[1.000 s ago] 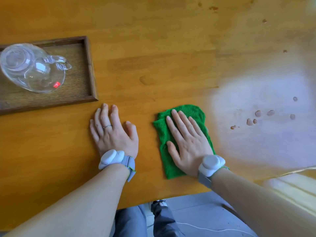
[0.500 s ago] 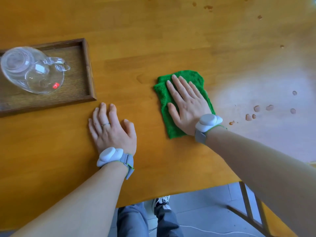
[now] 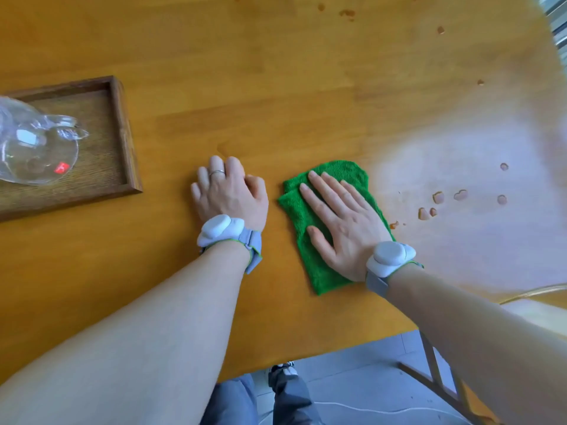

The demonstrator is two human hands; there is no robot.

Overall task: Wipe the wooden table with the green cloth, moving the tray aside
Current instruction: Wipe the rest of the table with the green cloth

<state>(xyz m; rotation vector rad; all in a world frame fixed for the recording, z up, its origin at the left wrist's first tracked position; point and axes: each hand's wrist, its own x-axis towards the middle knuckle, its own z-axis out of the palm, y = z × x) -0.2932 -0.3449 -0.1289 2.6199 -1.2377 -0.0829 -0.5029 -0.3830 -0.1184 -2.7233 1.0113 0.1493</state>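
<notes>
The green cloth lies folded on the wooden table, near its front edge and right of centre. My right hand presses flat on top of the cloth, fingers spread and pointing away and to the left. My left hand rests on the bare wood just left of the cloth, fingers slightly curled, holding nothing. The dark wooden tray sits at the left edge of the view, about a hand's width from my left hand.
A clear glass teapot stands on the tray. Several brownish droplets dot the table right of the cloth, and more lie at the far right. A wooden chair frame shows below the table's front edge.
My right hand has drawn the cloth back toward the table's front edge after pushing it away. My left hand stays on the wood, its fingers a little more curled.
</notes>
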